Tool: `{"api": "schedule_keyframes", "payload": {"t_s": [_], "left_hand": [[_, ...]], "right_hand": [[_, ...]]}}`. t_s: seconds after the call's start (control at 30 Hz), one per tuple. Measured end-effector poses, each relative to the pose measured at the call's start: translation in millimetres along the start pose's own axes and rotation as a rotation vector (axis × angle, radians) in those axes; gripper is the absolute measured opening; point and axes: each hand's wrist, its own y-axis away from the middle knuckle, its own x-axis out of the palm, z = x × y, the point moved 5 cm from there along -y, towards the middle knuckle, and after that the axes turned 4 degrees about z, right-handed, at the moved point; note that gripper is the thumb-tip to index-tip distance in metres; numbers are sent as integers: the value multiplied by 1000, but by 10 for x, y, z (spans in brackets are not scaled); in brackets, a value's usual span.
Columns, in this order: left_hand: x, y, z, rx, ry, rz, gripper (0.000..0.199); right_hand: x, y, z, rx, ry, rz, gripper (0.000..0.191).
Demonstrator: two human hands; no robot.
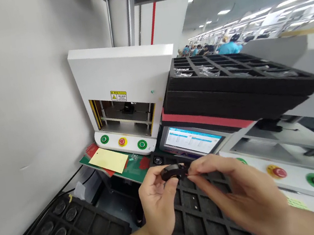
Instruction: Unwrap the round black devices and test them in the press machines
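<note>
Over a black compartment tray [190,217], my left hand [159,208] grips a round black ring-like part [171,171] between thumb and fingers. The part is tilted, its rim towards me. My right hand [243,193] is closed in a pinch at the part's right edge. Whatever lies between those fingertips is too small and dark to make out. Just behind the left fingers, a round black piece with a pale ring [158,159] sits in the tray's far corner.
A white press [122,67] with green and red buttons stands ahead, beside a touchscreen [192,140]. Stacked black trays [225,94] rise behind the screen. A second press [297,174] is at right. At lower left, a tray [88,227] holds several clear-looking discs. Yellow paper [109,160] lies on the green mat.
</note>
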Motion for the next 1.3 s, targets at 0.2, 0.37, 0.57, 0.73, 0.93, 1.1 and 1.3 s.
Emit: {"api": "schedule_keyframes", "payload": {"t_s": [0.2, 0.37, 0.57, 0.73, 0.93, 1.1, 1.3], "left_hand": [[-192, -101, 100, -111, 56, -135, 26], [-496, -143, 151, -181, 132, -436, 49], [-483, -54, 145, -280, 43, -295, 47], [-447, 0, 144, -296, 49, -248, 43], [-388, 35, 257, -397, -19, -118, 40], [-210, 31, 277, -463, 73, -28, 35], [63, 43, 416, -493, 32, 50, 31]], "right_hand": [[-151, -135, 172, -197, 93, 207, 21], [-866, -931, -442, -76, 324, -96, 30], [-1224, -1752, -1651, 428, 163, 84, 36], [-1037, -1876, -1847, 477, 41, 117, 42], [-1211, -1916, -1704, 461, -31, -11, 44], [-1368, -1459, -1303, 430, -152, -251, 59], [-476, 47, -860, 625, -676, -255, 40]]}}
